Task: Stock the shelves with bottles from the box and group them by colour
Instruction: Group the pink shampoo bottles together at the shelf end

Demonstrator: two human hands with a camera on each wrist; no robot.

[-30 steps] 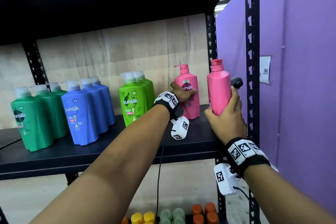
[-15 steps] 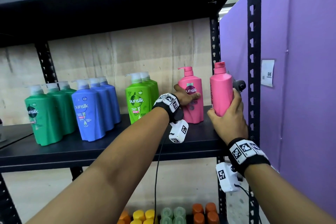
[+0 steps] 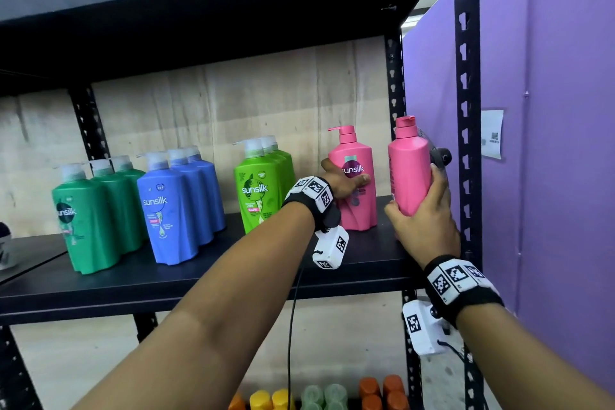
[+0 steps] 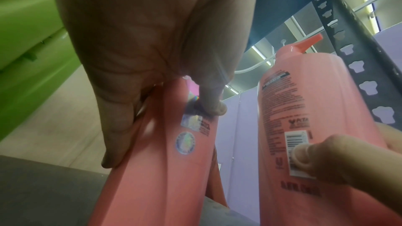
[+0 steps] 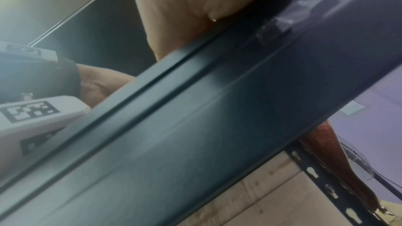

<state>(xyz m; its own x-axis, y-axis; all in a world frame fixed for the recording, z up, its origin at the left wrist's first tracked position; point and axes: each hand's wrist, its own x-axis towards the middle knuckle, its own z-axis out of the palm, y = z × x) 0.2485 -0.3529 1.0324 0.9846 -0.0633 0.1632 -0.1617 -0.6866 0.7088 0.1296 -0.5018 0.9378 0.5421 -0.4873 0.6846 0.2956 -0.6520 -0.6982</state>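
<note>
Two pink bottles are at the right end of the black shelf [image 3: 166, 280]. The first pink bottle [image 3: 354, 206] [image 4: 156, 169] stands upright with its label facing me. My left hand [image 3: 346, 181] [image 4: 152, 75] grips its left side, thumb across the label. My right hand [image 3: 426, 213] grips the second pink bottle [image 3: 409, 163] [image 4: 304, 109] from below, upright, just right of the first; its base is hidden by the hand. The right wrist view shows only my palm [image 5: 185, 6] and the shelf edge [image 5: 195, 126].
Dark green bottles [image 3: 96, 213], blue bottles [image 3: 179, 203] and light green bottles [image 3: 263, 186] stand in grouped rows to the left. A black upright post [image 3: 466, 93] and a purple partition [image 3: 549, 176] close the right side. Orange, yellow and pale green caps [image 3: 379, 393] show below.
Both hands keep their hold on the pink bottles and have hardly moved against the shelf. Only the head view has shifted slightly.
</note>
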